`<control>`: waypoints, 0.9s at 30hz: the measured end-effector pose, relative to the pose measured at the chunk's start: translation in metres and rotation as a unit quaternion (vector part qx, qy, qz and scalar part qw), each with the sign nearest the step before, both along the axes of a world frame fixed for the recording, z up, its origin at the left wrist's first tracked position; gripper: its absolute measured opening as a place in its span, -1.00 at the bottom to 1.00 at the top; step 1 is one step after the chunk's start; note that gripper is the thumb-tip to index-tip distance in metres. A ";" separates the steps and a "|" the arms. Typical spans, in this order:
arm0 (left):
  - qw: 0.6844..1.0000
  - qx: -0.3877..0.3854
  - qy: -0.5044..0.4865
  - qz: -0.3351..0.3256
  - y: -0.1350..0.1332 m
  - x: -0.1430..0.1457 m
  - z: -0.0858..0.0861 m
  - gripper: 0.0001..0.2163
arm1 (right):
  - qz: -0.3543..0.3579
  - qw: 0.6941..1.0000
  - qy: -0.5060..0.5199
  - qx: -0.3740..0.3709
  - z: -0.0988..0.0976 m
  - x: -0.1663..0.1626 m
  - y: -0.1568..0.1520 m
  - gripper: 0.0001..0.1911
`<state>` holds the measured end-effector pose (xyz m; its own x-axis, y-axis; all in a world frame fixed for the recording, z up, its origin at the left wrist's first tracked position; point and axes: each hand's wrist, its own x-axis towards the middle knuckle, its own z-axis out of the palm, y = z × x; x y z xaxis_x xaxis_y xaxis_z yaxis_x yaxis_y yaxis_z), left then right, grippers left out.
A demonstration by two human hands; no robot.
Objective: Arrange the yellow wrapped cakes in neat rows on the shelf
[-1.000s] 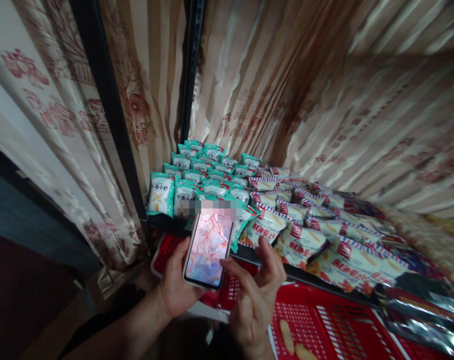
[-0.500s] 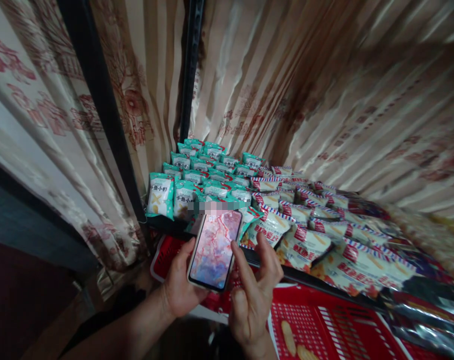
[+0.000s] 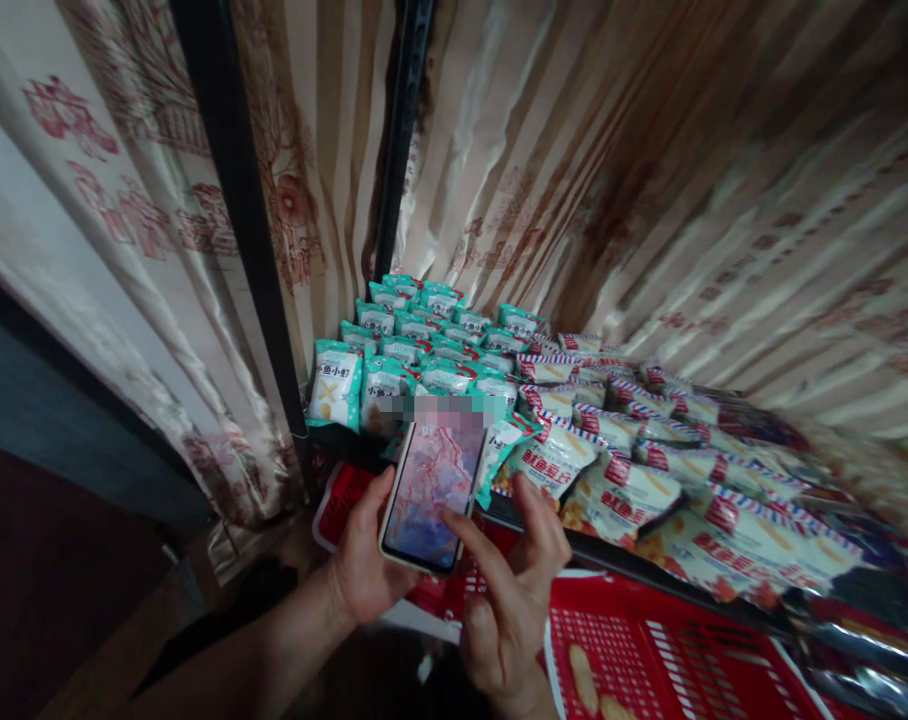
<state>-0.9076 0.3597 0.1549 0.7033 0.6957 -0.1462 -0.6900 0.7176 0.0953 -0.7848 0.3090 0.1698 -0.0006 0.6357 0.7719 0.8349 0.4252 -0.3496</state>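
My left hand [image 3: 364, 565] grips a smartphone [image 3: 433, 492] from below, its lit screen showing a pink and blue picture and tilted toward me. My right hand [image 3: 508, 600] hovers just right of the phone with the index finger stretched onto the lower part of the screen and the other fingers loosely curled. Behind the phone, a shelf [image 3: 611, 553] carries teal snack packets [image 3: 335, 382] on the left and red-and-white striped snack packets [image 3: 619, 480] on the right.
Beige patterned curtains [image 3: 574, 180] hang behind and around the shelf. Black shelf posts [image 3: 236, 210] stand at the left. A red plastic basket [image 3: 649, 650] with a few snack pieces sits below the shelf edge. Dark shiny packets [image 3: 859, 640] lie at the far right.
The view shifted slightly right and down. The phone stays in my left hand, tilted a bit more. My right index finger has moved onto the screen.
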 end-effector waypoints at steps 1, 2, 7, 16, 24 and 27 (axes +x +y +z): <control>1.000 -0.002 0.005 0.003 -0.001 -0.001 0.000 -0.56 | 0.004 1.000 -0.001 0.001 0.000 -0.001 -0.001 -0.49; 1.000 -0.003 0.010 0.008 -0.002 -0.002 0.001 -0.57 | 0.008 1.000 0.000 0.002 -0.001 -0.001 -0.001 -0.50; 1.000 -0.011 0.018 0.023 -0.008 -0.010 0.003 -0.61 | -0.006 0.999 0.033 -0.014 -0.005 -0.001 -0.003 -0.50; 0.999 -0.018 0.028 0.035 -0.016 -0.020 0.004 -0.57 | 0.027 0.999 -0.022 -0.014 0.001 -0.009 -0.009 -0.53; 0.996 -0.028 0.071 0.050 -0.020 -0.022 0.008 -0.59 | 0.052 0.998 -0.037 -0.017 0.003 -0.016 -0.010 -0.55; 0.995 -0.037 0.083 0.050 -0.019 -0.021 0.005 -0.62 | 0.044 0.998 -0.042 -0.023 0.002 -0.016 -0.007 -0.58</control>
<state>-0.9291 0.3404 0.1598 0.5930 0.7438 -0.3084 -0.7372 0.6556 0.1638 -0.8008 0.3019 0.1719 -0.1227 0.6657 0.7361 0.8220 0.4838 -0.3005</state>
